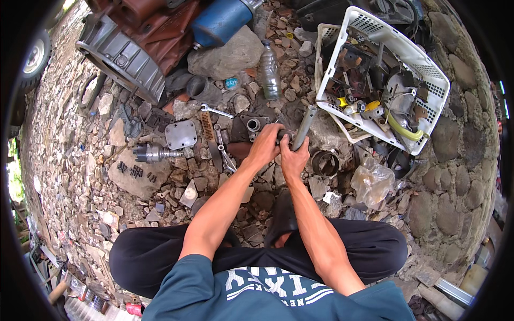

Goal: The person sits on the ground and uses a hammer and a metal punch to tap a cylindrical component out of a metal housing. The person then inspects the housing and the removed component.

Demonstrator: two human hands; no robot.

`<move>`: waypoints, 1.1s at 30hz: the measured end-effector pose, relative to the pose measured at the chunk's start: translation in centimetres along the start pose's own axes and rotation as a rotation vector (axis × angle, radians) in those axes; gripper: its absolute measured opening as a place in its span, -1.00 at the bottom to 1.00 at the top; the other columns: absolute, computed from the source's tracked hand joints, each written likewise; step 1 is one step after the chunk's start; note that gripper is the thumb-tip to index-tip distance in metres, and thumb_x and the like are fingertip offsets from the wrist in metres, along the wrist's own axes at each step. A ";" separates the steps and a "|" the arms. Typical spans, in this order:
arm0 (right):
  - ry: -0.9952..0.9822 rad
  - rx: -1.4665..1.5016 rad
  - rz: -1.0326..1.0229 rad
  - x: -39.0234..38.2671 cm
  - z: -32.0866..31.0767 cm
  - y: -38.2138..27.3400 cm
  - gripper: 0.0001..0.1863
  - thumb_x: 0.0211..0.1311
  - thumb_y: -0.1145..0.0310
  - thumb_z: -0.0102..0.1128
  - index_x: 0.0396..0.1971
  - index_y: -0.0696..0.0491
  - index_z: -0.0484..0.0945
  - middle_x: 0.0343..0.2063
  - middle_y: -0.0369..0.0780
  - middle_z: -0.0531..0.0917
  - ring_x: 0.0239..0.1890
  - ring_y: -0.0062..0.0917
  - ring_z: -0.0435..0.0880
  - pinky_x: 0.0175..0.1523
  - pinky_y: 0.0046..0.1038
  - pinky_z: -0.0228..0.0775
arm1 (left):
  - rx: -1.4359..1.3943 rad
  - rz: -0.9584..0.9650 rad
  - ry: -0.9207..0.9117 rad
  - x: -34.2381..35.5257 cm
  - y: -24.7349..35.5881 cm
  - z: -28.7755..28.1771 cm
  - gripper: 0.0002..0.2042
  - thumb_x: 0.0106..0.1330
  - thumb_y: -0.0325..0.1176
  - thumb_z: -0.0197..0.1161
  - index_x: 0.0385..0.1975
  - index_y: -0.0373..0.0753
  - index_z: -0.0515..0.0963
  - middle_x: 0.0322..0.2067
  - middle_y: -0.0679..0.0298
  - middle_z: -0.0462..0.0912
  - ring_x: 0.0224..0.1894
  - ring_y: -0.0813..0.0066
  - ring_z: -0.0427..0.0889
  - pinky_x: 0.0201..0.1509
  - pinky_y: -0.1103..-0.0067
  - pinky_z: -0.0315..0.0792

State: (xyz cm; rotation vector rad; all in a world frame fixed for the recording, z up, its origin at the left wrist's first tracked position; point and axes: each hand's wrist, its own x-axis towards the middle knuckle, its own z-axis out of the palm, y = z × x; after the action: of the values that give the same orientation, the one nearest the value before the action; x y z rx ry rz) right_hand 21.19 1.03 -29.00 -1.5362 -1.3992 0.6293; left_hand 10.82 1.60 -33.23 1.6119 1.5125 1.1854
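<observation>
Soft daylight, overexposed at far left, with fisheye bending and 4 black corners.

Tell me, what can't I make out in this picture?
All in the head view:
- Whatever the left hand may grip beside the metal tube: its own fingers hide it.
- The bottom of the white crate: mostly covered by heaped parts.
- The far end of the reddish-brown casing: cut off by the upper edge.
- The small dark pieces: too small to count surely.
</observation>
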 end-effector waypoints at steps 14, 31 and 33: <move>-0.211 -0.170 0.101 -1.1 -3.6 1.3 -0.67 0.28 0.21 0.31 -0.30 0.20 0.48 -0.61 -0.07 0.54 -0.60 -0.31 0.45 -0.43 -0.29 0.35 | -0.018 0.077 0.260 1.2 -1.5 1.9 -0.81 -0.07 -0.46 0.43 -0.51 -0.29 0.52 -0.52 0.08 0.57 -0.40 0.04 0.59 -0.34 0.28 0.42; -0.358 -0.253 0.299 -5.3 -3.7 1.4 -0.62 0.24 0.31 0.27 -0.70 0.17 0.43 -0.75 -0.37 0.40 -0.63 -0.70 0.30 -0.53 -0.46 0.18 | -0.079 0.000 0.360 0.5 -1.7 2.3 -0.79 -0.17 -0.59 0.39 -0.54 -0.24 0.49 -0.54 0.16 0.55 -0.42 0.14 0.57 -0.37 0.35 0.39; -0.229 -0.074 0.367 -6.0 -3.5 1.6 -0.64 0.22 0.31 0.26 -0.69 0.19 0.44 -0.76 -0.34 0.40 -0.63 -0.70 0.32 -0.52 -0.45 0.20 | -0.075 0.015 0.369 0.6 -2.0 2.4 -0.80 -0.15 -0.57 0.39 -0.55 -0.24 0.49 -0.56 0.17 0.54 -0.42 0.16 0.57 -0.37 0.36 0.40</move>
State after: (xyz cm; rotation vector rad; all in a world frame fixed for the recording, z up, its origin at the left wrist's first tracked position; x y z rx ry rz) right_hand 23.64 -5.58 -30.15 -1.8459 -1.3263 1.0118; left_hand 12.13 2.76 -35.84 1.4103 1.6564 1.5952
